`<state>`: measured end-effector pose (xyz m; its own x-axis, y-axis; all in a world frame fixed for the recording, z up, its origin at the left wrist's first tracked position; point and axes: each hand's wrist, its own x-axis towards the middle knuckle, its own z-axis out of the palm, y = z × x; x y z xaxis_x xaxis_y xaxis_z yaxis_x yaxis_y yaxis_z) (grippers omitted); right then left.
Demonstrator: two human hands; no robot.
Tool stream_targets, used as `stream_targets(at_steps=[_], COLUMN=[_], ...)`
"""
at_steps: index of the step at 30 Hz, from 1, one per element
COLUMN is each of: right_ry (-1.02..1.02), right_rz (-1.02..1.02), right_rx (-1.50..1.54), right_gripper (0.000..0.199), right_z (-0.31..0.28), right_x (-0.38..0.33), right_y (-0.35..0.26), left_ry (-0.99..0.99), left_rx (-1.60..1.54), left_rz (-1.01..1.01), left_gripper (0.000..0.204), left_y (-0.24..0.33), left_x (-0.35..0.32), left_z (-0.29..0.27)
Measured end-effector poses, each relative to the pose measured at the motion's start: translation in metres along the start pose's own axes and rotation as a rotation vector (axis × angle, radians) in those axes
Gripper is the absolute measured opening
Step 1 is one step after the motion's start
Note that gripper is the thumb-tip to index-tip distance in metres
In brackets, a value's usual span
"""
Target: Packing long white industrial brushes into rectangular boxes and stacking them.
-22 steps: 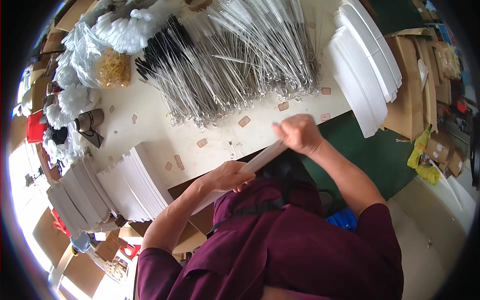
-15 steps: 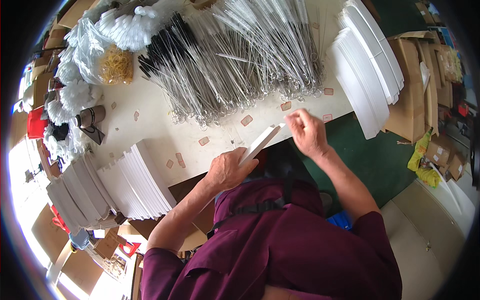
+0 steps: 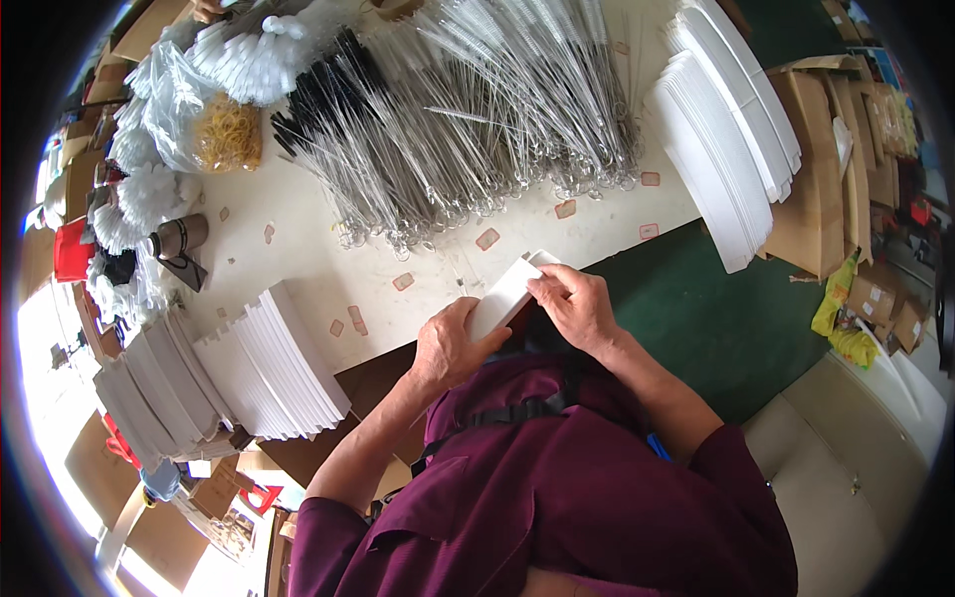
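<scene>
A long, narrow white carton [image 3: 500, 298] is held slantwise over the near edge of the table, in front of my body. My left hand [image 3: 446, 343] is closed round its lower part, the thumb along the near side. At the far, upper end, my right hand [image 3: 577, 306] is closed with thumb and fingers on the carton's end, where a flap shows. The inside of the carton is hidden. Beyond my hands lie many thin wire brushes [image 3: 497, 119] with looped handle ends, some with black bristles and others with pale ones.
White flat cartons [image 3: 711, 164] are stacked at the table's right edge, and more white cartons [image 3: 274, 363] stand in rows at the near left. Yellow rubber bands [image 3: 229, 134], clear plastic bundles [image 3: 249, 55] and a dark cup [image 3: 182, 235] lie at left. Another person's hand [image 3: 207, 9] shows at the top left.
My right hand has come down and left onto the carton's end. The carton has turned, showing a broader face. Another person's hand has appeared at the top left.
</scene>
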<state>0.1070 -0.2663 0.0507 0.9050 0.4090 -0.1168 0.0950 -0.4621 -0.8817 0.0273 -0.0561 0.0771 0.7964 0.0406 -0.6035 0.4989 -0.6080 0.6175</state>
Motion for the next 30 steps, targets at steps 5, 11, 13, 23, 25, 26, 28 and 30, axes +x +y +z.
stream_targets(at_steps=[5,11,13,23,25,26,28,30], right_ry=[-0.276,-0.291,-0.279,-0.217,-0.205,-0.200,-0.197,-0.178], right_rz=[0.330,0.229,0.212,0.141,0.124,0.103,0.082,0.278], right_rx=[0.306,0.257,0.256,0.250,0.238,0.234,0.230,0.264], right_gripper=[0.029,0.025,0.024,0.019,0.019,0.021,0.025,0.035], right_z=[0.004,0.006,0.007,0.013,0.014,0.014,0.014,0.012], right_x=[-0.006,-0.003,-0.004,-0.011,-0.011,-0.010,-0.009,-0.010], right_y=[-0.005,-0.020,-0.018,-0.012,-0.013,-0.014,-0.018,-0.025], left_ry=[0.001,0.002,0.015,-0.073,-0.056,-0.007,0.042,0.073], left_rx=[-0.090,-0.169,-0.178,-0.152,-0.123,-0.098,-0.074,-0.017], left_rz=[-0.005,0.014,0.046,0.116,0.148,0.171,0.192,0.186], left_gripper=[0.061,0.063,0.064,0.045,0.043,0.042,0.042,0.041], left_y=[0.012,0.023,0.022,0.024,0.024,0.024,0.024,0.024], left_x=[0.005,0.018,0.019,0.018,0.019,0.018,0.017,0.017], left_z=[0.002,0.004,0.007,0.001,0.003,0.004,0.005,0.005])
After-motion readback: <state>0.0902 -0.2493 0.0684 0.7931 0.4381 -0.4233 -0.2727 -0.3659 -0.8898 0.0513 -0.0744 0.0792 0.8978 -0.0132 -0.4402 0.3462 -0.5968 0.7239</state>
